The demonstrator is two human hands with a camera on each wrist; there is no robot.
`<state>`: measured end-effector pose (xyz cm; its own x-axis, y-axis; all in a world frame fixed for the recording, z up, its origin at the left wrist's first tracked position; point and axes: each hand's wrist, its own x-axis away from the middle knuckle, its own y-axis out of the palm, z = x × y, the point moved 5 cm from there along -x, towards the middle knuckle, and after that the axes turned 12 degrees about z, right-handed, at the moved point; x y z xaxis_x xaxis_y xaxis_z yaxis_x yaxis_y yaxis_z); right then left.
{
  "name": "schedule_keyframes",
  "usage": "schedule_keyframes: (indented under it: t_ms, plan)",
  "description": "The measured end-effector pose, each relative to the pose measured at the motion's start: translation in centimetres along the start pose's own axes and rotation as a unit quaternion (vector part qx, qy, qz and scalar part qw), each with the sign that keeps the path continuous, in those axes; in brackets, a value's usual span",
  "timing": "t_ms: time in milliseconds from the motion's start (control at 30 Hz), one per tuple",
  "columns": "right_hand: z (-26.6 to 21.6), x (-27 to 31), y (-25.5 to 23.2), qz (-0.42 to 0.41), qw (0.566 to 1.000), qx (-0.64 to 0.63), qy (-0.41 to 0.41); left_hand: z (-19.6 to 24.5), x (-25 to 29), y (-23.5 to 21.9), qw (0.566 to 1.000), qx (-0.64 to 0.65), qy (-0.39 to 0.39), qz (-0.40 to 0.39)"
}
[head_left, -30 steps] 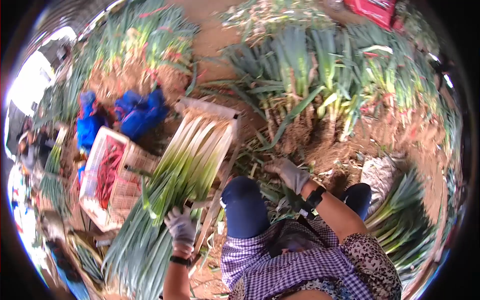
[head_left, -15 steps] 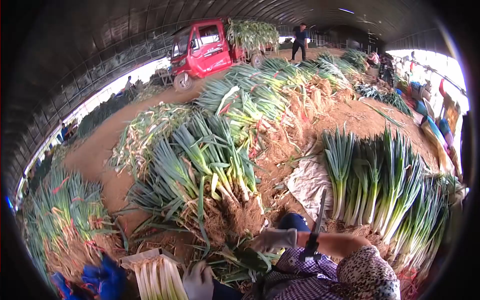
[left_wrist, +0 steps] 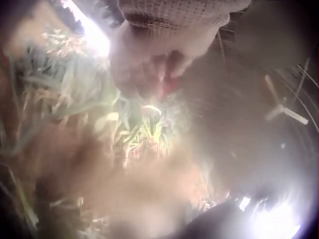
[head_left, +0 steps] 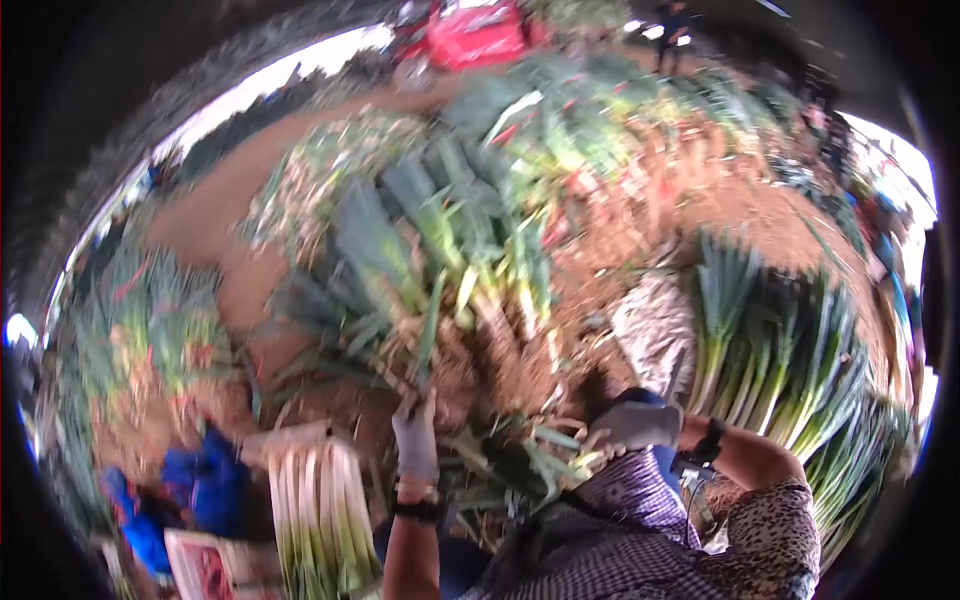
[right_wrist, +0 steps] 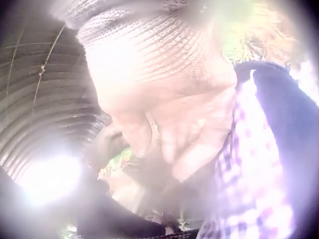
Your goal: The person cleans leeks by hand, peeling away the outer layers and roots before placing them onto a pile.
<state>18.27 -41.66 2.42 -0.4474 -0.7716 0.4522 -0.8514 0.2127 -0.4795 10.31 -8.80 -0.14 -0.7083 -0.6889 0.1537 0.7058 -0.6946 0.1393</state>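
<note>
Gloved and raised, my left hand [head_left: 415, 440] has its fingertips at the lower edge of a pile of untrimmed leeks [head_left: 490, 290] with earthy roots. Blur hides whether those fingers touch a stalk; in the left wrist view the hand [left_wrist: 159, 50] shows bent fingers. My right hand [head_left: 637, 425], also gloved, hovers over or rests on leafy scraps [head_left: 530, 455] beside the lap. Its fingers are loosely bent in the right wrist view, where the hand [right_wrist: 169, 109] shows no clear object. Pale, peeled leeks [head_left: 320, 500] lie in a wooden holder [head_left: 290, 437] left of my left hand.
Blue cloth-like bundles [head_left: 215, 485] and a crate [head_left: 225, 560] are at the lower left. Upright leek bunches [head_left: 770, 350] and a pale sack [head_left: 655, 330] stand at the right. A red vehicle [head_left: 480, 35] is far behind.
The head view has tilted up from the holder, then partly back down. My left hand has left the peeled leeks and moved forward to the untrimmed pile. My right hand is nearer the lap.
</note>
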Motion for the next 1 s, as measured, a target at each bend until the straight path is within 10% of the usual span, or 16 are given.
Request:
schedule_keyframes:
  t_ms: [33, 67, 100, 200, 233, 333, 433, 533, 767, 1000]
  plan:
    - [-0.3, -2.8, -0.2, 0.055, 0.989, 0.025, -0.137, -0.8, -0.8, -1.4, 0.997, 0.061, -0.020, 0.051]
    - [0.8, -5.7, 0.8, -0.027, 0.938, -0.341, -0.052, -1.8, -1.6, -2.7, 0.987, 0.119, -0.034, 0.099]
    - [-3.6, -8.0, 0.0, 0.028, 0.994, 0.050, -0.090, -1.8, -1.8, -3.8, 0.977, 0.147, -0.065, 0.138]
    - [-1.6, -20.0, 2.7, 0.028, 0.961, -0.276, 0.006, -1.8, -2.4, -5.3, 0.951, 0.254, -0.063, 0.166]
    - [-1.2, -24.3, 3.4, 0.070, 0.977, -0.198, 0.028, -1.3, -2.4, -5.4, 0.954, 0.234, -0.052, 0.178]
    - [7.4, -40.4, 7.9, 0.161, 0.950, 0.090, -0.253, 0.3, -1.6, -5.2, 0.958, 0.208, -0.066, 0.183]
    - [9.2, -48.6, 11.0, 0.165, 0.827, 0.517, -0.147, 0.6, -1.4, -5.7, 0.959, 0.201, -0.080, 0.181]
    - [2.7, -44.9, 7.8, 0.389, 0.914, 0.023, 0.113, 1.3, -1.4, -6.3, 0.954, 0.208, -0.110, 0.186]
    - [-0.6, -46.1, 7.6, 0.364, 0.898, 0.212, 0.130, 1.1, -1.1, -6.2, 0.947, 0.216, -0.147, 0.186]
    - [0.2, -43.1, 2.1, 0.433, 0.896, 0.043, 0.090, 1.2, -1.3, -6.0, 0.945, 0.209, -0.162, 0.190]
